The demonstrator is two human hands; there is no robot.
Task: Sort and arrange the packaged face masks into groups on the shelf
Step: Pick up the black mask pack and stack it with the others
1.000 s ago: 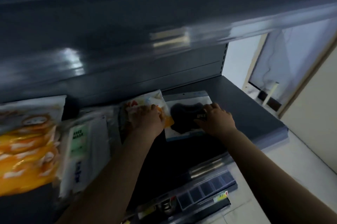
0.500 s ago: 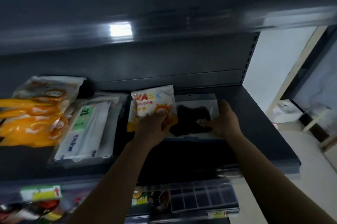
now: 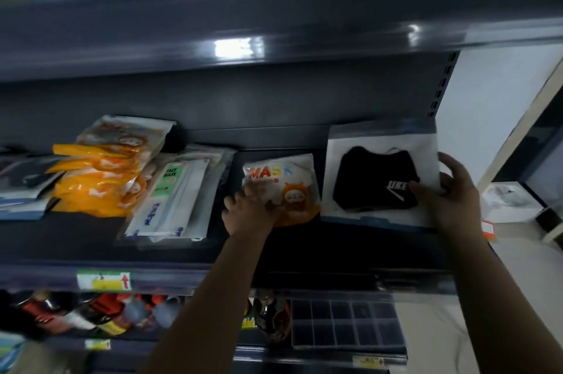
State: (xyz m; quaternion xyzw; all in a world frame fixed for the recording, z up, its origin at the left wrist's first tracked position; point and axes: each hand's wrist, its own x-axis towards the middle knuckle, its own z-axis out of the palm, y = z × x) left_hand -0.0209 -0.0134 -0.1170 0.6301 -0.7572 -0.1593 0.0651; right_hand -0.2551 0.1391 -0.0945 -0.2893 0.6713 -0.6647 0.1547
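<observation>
The dark shelf (image 3: pixel 170 247) already carries an orange stack (image 3: pixel 100 178) and a pale stack (image 3: pixel 175 197) to your left. Keep each pack flat and square it to its like. Your left hand (image 3: pixel 248 212) pinches the orange-and-white mask pack (image 3: pixel 283 181) at its lower left corner; your right hand (image 3: pixel 451 191) grips the black mask pack (image 3: pixel 377 178) by its right edge, thumb on top.
</observation>
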